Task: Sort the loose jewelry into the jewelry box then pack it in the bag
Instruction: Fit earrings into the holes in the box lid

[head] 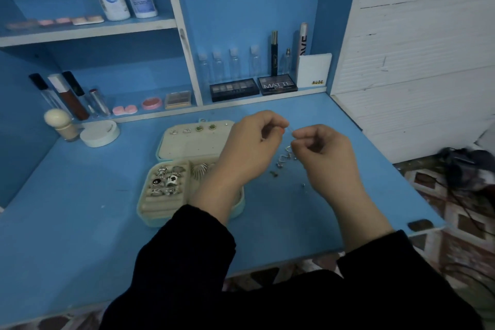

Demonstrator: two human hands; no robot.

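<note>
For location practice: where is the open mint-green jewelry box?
Head view: the box sits centre-left on the blue desk, under the left hand, beside loose silver jewelry.

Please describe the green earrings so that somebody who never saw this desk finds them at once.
On the blue desk lies an open jewelry box. Studs line the far edge of its lid; the green earrings sit right of the striped silver pair, the only ones with green centres.
</note>
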